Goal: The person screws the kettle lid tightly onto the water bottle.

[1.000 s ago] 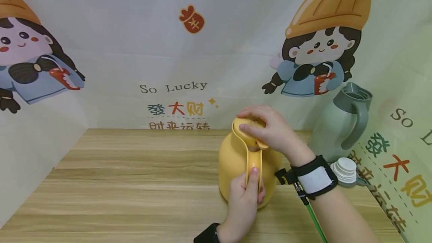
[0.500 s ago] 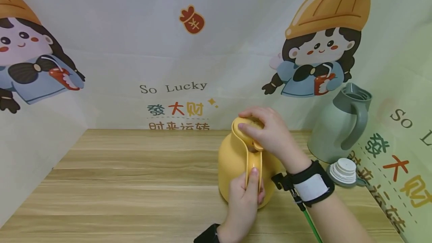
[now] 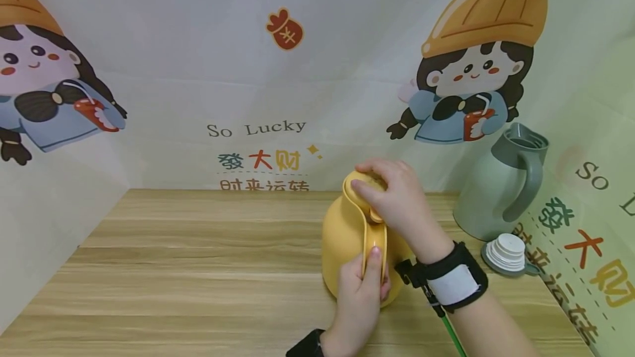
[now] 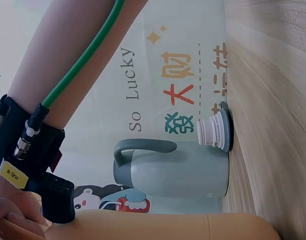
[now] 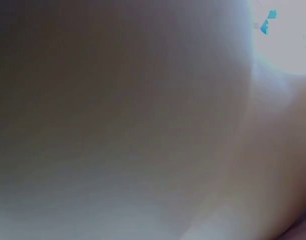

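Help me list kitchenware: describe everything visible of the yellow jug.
The yellow jug stands upright on the wood-grain table. It looks like smooth plastic, rounded below and narrowing toward the top; the left wrist view shows a thin line across its lower part. Its handle is on the near side, in the left hand's grip. The right hand partly covers its round yellow lid; whether that is fully seated, I can't tell.

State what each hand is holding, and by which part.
The left hand grips the yellow jug by its handle; the right hand holds the jug's lid from above.
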`<state>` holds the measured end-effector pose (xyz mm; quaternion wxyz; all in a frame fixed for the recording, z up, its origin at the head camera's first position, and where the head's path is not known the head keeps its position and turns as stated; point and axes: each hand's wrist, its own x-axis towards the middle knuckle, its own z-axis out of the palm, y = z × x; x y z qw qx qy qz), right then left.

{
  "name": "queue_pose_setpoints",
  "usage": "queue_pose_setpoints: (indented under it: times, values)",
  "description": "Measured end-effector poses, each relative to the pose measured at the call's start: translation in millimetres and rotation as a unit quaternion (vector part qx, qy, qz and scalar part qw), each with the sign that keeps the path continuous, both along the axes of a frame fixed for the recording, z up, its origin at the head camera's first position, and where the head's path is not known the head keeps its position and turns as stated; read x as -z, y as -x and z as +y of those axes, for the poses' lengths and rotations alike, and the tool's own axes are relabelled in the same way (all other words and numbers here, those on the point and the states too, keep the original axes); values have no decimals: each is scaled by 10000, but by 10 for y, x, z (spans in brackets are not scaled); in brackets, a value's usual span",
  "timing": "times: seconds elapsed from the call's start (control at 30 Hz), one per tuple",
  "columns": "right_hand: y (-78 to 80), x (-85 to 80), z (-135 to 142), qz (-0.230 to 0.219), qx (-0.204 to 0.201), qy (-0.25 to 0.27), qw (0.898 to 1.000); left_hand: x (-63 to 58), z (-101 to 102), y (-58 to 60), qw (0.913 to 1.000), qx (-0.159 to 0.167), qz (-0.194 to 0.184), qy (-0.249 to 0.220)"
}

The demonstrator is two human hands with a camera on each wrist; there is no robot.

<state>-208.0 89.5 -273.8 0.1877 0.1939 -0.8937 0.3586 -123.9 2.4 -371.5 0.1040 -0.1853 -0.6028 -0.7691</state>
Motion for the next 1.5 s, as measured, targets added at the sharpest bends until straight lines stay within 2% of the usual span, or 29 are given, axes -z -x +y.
queue_pose_setpoints:
  times: [0.17, 0.47, 0.73, 0.87, 1.0, 1.17, 1.23, 1.37, 1.5]
  values:
    - [-23, 3, -8, 42, 222, -52, 9997, -13, -7, 6, 10000, 65, 54, -3]
    - [-35, 12, -16, 15, 316, 26, 9995, -12, -4, 2, 10000, 21, 26, -92]
    - [-36, 14, -18, -8, 431, 19, 9991, 0, -6, 28, 9996, -130, 222, -77]
    - [-26, 21, -15, 70, 394, 100, 9991, -11, -18, 27, 9998, -78, 138, -72]
    - [-5, 68, 24, 143, 90, 658, 9977, -16, -35, 18, 10000, -2, 62, -39]
    - [18, 143, 157, -55, -275, 1706, 9849, -22, -35, 14, 10000, 47, 78, 10]
    - [25, 179, 230, -134, -193, 1955, 9804, -24, -33, 10, 10000, 28, 92, 23]
    - [50, 317, 399, -388, 229, 2187, 9747, -32, -29, 12, 9999, 33, 100, 24]
    - [51, 558, 510, -1067, 416, 2443, 9629, -30, -36, 17, 10000, 66, 27, 49]
